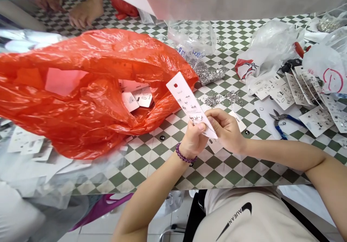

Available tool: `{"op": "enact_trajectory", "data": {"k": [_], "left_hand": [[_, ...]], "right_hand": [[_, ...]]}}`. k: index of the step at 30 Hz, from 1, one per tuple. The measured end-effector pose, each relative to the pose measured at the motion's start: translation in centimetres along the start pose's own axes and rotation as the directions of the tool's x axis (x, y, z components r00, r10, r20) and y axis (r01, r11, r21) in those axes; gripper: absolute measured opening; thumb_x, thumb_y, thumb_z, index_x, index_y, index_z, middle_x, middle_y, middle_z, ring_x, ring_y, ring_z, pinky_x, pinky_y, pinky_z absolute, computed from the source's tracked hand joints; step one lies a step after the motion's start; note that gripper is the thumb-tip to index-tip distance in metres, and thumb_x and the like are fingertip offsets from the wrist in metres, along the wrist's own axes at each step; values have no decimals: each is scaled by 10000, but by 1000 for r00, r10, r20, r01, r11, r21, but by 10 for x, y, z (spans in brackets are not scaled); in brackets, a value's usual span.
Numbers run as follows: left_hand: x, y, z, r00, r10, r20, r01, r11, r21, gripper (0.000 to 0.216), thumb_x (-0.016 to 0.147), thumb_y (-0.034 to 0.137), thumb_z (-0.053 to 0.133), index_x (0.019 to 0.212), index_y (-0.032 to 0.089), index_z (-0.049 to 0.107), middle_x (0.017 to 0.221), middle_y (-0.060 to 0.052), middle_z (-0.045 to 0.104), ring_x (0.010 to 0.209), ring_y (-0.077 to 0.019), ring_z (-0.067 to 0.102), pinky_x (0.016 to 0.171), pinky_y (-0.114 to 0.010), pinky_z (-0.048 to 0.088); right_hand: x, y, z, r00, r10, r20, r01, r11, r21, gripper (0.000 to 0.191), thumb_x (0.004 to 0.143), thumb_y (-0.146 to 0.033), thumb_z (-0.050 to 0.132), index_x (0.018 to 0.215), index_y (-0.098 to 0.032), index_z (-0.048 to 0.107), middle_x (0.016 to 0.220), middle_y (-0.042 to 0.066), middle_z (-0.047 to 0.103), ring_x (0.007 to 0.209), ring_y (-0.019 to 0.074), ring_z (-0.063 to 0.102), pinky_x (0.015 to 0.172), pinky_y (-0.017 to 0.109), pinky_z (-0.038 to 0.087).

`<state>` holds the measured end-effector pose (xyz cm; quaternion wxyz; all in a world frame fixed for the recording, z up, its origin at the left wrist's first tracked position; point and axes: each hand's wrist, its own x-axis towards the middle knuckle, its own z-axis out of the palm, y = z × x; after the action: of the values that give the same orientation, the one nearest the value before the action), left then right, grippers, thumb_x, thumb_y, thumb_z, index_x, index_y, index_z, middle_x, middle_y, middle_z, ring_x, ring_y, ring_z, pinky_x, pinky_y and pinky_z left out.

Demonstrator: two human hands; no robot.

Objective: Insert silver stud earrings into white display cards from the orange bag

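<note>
A white earring card (pixel 187 101) with rows of small metal earrings is tilted up above the table. My left hand (pixel 194 135), with a purple bead bracelet on its wrist, is closed on the card's lower end, thumb across the front. My right hand (pixel 227 130) pinches at the card's lower right edge; whether a tiny earring is also between those fingers is hidden. Beneath and beside my hands lie more cards, one white card (pixel 238 121) partly covered by my right hand. Small piles of loose metal pieces (pixel 213 100) sit just beyond.
A large red plastic bag (pixel 108 57) holding cards (pixel 143 96) spreads across the left. Behind the metal pieces is a clear bag of silvery parts (pixel 208 75). Blue-handled pliers (pixel 287 119) and filled cards (pixel 317 121) lie right. Another person's hand (pixel 86 12) rests at the far left.
</note>
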<state>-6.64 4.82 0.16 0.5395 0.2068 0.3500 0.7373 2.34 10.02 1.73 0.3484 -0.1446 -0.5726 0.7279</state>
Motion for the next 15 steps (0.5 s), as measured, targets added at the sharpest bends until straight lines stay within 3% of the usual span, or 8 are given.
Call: {"op": "enact_trajectory", "data": {"k": [5, 15], "left_hand": [[1, 2, -2, 995, -25, 93, 35, 993, -108, 424, 595, 479, 814, 659, 191, 510, 456, 51, 579, 337, -115, 538, 309, -177, 400], [-2, 1, -4, 991, -101, 88, 116, 977, -181, 427, 555, 449, 853, 652, 190, 529, 457, 58, 603, 369, -129, 591, 329, -172, 471]], "right_hand": [[-1, 5, 1, 997, -17, 74, 6, 989, 148, 161, 893, -381, 609, 917, -225, 576, 649, -62, 468, 520, 53, 501, 487, 173, 474], [-6, 5, 2, 998, -40, 47, 32, 987, 155, 98, 912, -317, 597, 941, -228, 571, 661, -64, 489, 508, 38, 483, 522, 150, 489]]}}
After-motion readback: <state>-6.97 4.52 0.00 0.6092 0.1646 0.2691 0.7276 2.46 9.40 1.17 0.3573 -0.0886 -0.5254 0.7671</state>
